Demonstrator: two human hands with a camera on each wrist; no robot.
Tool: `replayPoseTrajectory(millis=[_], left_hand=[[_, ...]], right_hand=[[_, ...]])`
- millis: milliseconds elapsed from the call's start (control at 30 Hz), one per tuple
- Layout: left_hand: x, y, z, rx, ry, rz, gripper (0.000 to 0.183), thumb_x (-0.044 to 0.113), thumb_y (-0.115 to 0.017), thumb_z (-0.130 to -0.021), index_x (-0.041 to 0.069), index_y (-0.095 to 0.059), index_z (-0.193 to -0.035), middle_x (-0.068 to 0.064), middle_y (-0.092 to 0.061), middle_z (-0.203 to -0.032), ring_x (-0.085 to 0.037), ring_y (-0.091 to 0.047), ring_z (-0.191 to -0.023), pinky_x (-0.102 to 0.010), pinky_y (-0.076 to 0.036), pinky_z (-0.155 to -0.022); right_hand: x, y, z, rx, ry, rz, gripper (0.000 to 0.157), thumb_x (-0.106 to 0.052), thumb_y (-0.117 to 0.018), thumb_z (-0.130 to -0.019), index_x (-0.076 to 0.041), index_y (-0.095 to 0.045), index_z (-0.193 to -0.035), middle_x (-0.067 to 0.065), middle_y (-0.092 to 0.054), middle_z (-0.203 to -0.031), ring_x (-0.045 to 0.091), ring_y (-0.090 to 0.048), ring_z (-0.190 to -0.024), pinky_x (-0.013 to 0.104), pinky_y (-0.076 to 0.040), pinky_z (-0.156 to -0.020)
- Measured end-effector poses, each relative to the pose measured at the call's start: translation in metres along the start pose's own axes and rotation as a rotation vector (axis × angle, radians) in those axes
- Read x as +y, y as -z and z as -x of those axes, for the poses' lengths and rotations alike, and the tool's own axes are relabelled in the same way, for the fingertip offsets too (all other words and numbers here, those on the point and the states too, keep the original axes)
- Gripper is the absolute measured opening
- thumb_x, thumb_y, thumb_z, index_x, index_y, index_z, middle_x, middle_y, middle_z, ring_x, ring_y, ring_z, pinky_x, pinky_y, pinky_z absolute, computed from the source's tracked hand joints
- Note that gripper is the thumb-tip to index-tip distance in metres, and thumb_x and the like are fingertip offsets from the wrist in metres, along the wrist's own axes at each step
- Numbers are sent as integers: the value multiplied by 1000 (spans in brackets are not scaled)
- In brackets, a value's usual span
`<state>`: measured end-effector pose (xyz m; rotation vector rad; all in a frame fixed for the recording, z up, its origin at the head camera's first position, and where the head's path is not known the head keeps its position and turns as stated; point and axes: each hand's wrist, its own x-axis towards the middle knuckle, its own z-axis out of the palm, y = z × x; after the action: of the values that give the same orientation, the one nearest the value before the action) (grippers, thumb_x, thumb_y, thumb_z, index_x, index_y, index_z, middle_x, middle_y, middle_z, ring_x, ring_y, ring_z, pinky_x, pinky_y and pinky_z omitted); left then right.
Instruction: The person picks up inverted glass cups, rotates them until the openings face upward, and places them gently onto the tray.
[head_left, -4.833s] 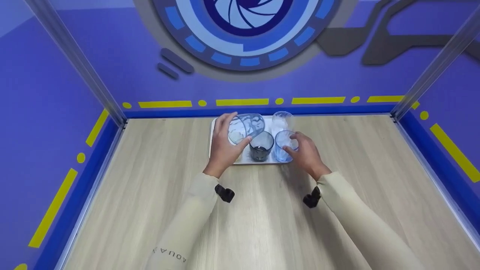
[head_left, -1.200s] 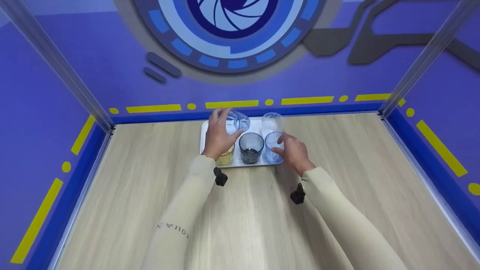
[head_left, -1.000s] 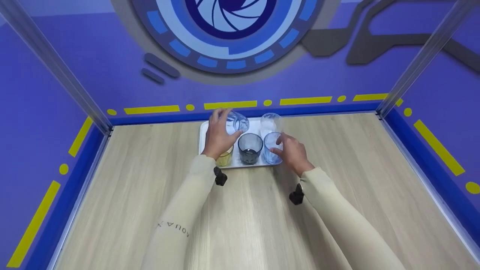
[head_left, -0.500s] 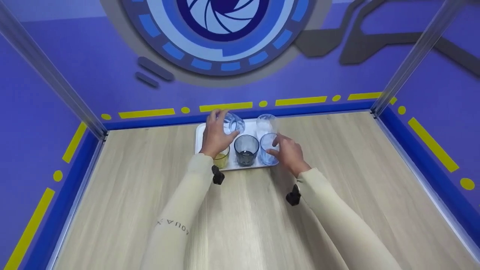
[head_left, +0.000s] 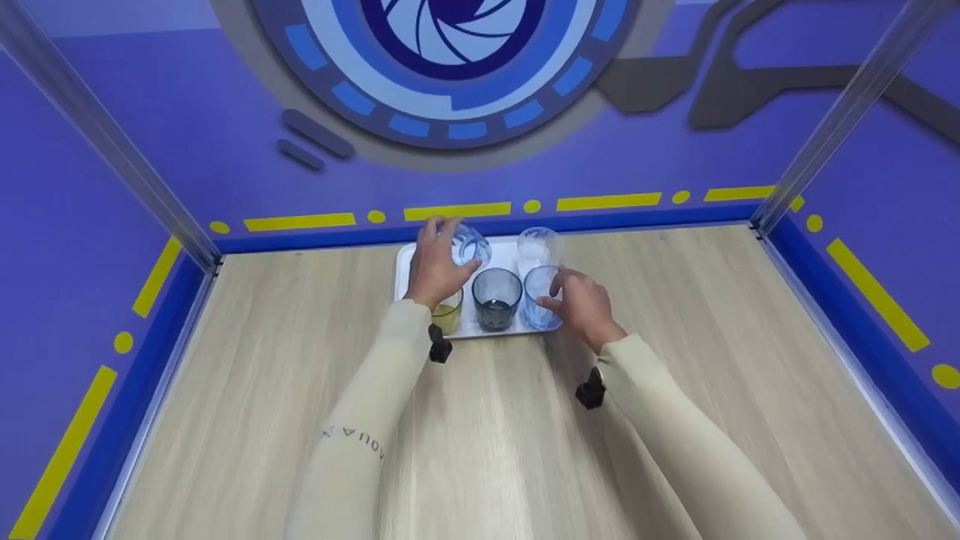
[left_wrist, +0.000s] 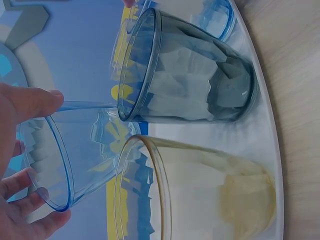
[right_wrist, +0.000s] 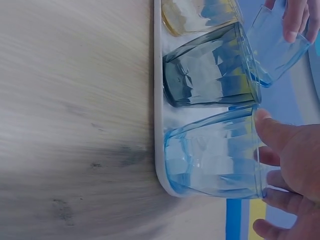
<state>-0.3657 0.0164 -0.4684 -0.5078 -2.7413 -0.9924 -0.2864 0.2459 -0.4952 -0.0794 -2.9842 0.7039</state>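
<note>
My left hand [head_left: 439, 264] grips a light blue drinking glass [left_wrist: 92, 145] near its rim, thumb on one side and fingers on the other. This glass leans over the back left of a white tray [head_left: 504, 255]. At the tray's front right, another light blue glass [right_wrist: 215, 155] stands upright. My right hand [head_left: 589, 306] holds that one by the rim, with the thumb [right_wrist: 265, 122] on the near edge. A dark grey glass [head_left: 497, 300] stands between the hands. Left of it is a yellowish glass [left_wrist: 215, 195], partly hidden by my left hand in the head view.
A clear glass [head_left: 540, 247] stands at the tray's back right, behind the blue one. The tray sits on a wooden table [head_left: 480, 435] close to the blue-purple back wall [head_left: 600, 161]. Side walls rise to the left and right.
Since the oldest frame, the left hand's glass has moved back and away from the grey glass, uncovering part of the yellowish glass. The right hand stays on its glass. The head view has shifted slightly.
</note>
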Motion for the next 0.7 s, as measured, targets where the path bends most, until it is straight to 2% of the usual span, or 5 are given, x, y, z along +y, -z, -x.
replayPoseTrajectory(millis=[133,367,700], left_hand=[[-2,0,-4,0,-9,-22,70,31,-79,-79,20,-47,-141,-10,-40,-143,-28,-42,-131,-46,-46,-101],[-6,-3,-9,-36,-37,-85,71,30,-79,-79,19,-47,-141,-11,-41,-142,-30,-41,-133,-47,-45,-102],[-2,-3,-15,-85,-61,-116,71,30,-77,-80,17,-47,-143,-13,-41,-143,-31,-39,-134,-45,-43,-106]], right_hand=[[0,2,-1,1,9,25,30,-32,-76,-83,-4,-65,-87,14,-67,-119,32,-64,-92,44,-49,-79],[0,2,0,2,25,42,29,-32,-75,-83,-5,-64,-83,15,-64,-126,33,-65,-96,43,-48,-75],[0,2,-2,2,30,53,30,-33,-76,-83,-4,-67,-81,19,-56,-137,36,-56,-123,48,-51,-92]])
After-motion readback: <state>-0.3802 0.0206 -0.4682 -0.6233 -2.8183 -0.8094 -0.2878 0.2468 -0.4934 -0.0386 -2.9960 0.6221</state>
